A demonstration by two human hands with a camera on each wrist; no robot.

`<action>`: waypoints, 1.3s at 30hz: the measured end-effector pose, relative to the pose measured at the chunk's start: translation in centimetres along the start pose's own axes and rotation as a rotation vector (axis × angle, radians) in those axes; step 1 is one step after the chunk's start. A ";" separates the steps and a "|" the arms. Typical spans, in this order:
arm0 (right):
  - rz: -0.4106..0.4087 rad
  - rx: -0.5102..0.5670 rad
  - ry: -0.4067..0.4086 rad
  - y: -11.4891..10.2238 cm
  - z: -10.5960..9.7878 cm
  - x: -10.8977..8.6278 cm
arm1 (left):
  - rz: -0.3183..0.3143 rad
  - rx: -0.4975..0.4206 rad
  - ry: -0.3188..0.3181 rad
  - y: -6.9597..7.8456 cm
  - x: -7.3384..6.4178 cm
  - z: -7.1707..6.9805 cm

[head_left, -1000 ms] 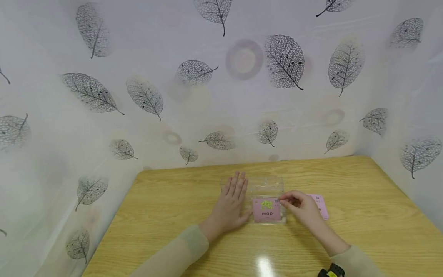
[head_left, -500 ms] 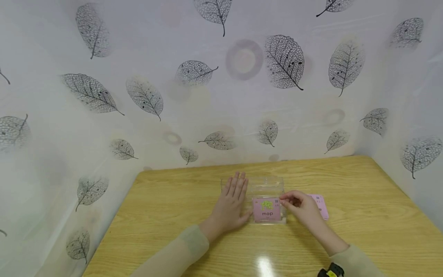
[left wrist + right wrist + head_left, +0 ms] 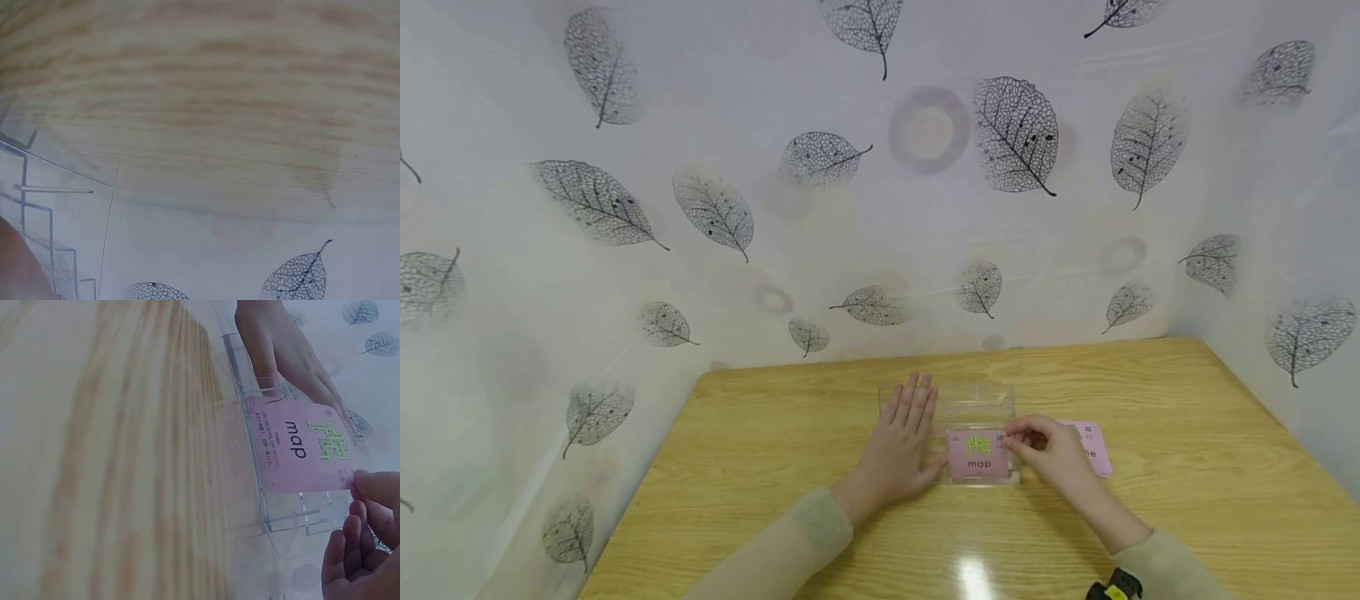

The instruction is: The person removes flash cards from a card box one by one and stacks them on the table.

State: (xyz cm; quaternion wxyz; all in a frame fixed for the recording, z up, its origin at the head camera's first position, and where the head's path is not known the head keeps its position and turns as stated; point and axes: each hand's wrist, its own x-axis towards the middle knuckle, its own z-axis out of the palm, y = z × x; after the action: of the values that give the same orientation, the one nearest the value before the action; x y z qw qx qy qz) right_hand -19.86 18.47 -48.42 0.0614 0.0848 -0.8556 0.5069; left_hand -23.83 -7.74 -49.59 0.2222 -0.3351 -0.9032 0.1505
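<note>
A pink card (image 3: pixel 977 454) printed "map" with a green maze-like drawing stands in the front slot of a clear stepped plastic holder (image 3: pixel 977 408). My right hand (image 3: pixel 1051 450) pinches its upper right corner between thumb and fingertips; in the right wrist view the thumb (image 3: pixel 375 487) overlaps that corner. The left hand (image 3: pixel 901 442) lies with straight fingers over the holder's left part, its thumb beside the card's left edge. Clear steps of the holder (image 3: pixel 50 228) show at the left of the left wrist view, near a bit of that hand.
Another pink card or stack of cards (image 3: pixel 1093 450) lies on the wooden table (image 3: pixel 760 467), right of the holder and partly behind the right hand. A leaf-patterned curtain (image 3: pixel 880 208) rises along the table's back and sides.
My right hand and wrist have shifted very slightly left, uncovering a little more of the pink card on the table. The left hand has stayed put.
</note>
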 end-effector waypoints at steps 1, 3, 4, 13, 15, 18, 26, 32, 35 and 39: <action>0.001 0.002 -0.001 0.0 0.0 0.0 | 0.001 0.003 0.001 0.0 0.0 0.0; 0.000 0.001 -0.004 -0.1 0.0 0.0 | 0.001 0.008 0.002 0.0 0.0 0.0; 0.002 0.004 -0.006 -0.2 0.0 0.0 | 0.001 0.011 0.003 0.0 0.0 0.0; 0.006 0.007 -0.011 -0.3 0.1 0.1 | -0.006 -0.011 -0.001 -0.1 0.1 0.0; 0.005 0.004 -0.010 -0.3 0.1 0.1 | -0.006 -0.019 0.001 -0.1 0.0 0.0; 0.004 0.005 -0.009 -0.2 0.1 0.2 | -0.006 -0.021 0.003 -0.1 0.0 -0.1; 0.013 0.001 -0.004 -0.2 0.1 0.2 | -0.003 0.005 0.010 -0.1 0.1 -0.2; 0.022 -0.015 0.000 -0.2 0.1 0.2 | -0.003 -0.011 0.002 -0.1 0.0 -0.2; 0.024 -0.017 0.000 -0.1 0.1 0.2 | -0.004 -0.025 -0.006 -0.1 0.0 -0.2; 0.022 -0.013 0.003 0.0 0.1 0.1 | -0.003 -0.031 -0.009 0.0 0.0 -0.2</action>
State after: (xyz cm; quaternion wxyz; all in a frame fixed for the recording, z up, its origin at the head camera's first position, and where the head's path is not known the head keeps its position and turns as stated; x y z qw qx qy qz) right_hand -19.96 18.36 -48.40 0.0578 0.0744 -0.8596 0.5022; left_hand -23.75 -7.76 -49.42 0.2134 -0.3362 -0.9069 0.1376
